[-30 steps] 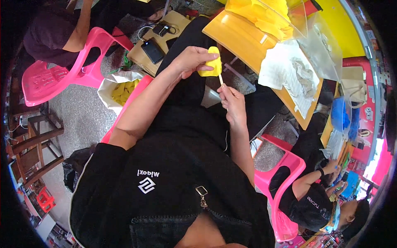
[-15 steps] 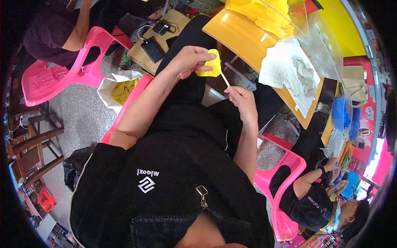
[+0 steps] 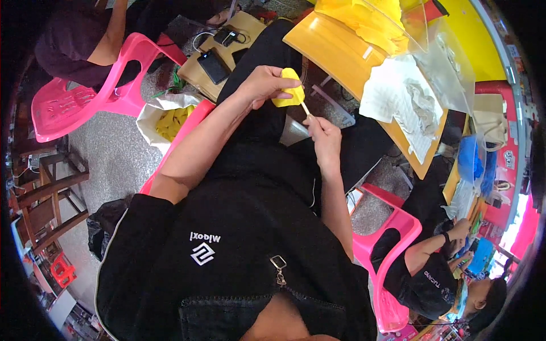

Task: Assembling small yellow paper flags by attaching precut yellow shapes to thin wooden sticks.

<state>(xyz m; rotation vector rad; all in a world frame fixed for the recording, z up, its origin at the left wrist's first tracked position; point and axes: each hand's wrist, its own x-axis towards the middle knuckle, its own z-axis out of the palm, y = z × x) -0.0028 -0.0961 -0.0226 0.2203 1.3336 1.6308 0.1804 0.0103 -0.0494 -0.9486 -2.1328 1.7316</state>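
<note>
A small, flat, rounded yellow piece point(image 3: 292, 95), cloth-like in look, is pinched between the thumb and fingers of my left hand point(image 3: 263, 85) above my lap. Into or against its lower right edge runs a thin pale stick point(image 3: 305, 108); whether the tip is inside the piece I cannot tell. My right hand point(image 3: 325, 138) is closed round the stick's lower end, just below and right of the yellow piece. Down to my left, a white sack point(image 3: 149, 124) holds several similar yellow pieces point(image 3: 172, 123).
A wooden table point(image 3: 327, 45) ahead right bears a pile of yellow sheets point(image 3: 364, 23) and a crumpled white cloth point(image 3: 387, 88). Cardboard with a black power bank point(image 3: 214, 66) lies ahead left. Pink chairs point(image 3: 62, 108) and co-workers point(image 3: 426, 278) are on both sides.
My right hand has shifted slightly left and up towards the yellow piece, and less of the stick shows between them. My left hand keeps its pinch on the piece.
</note>
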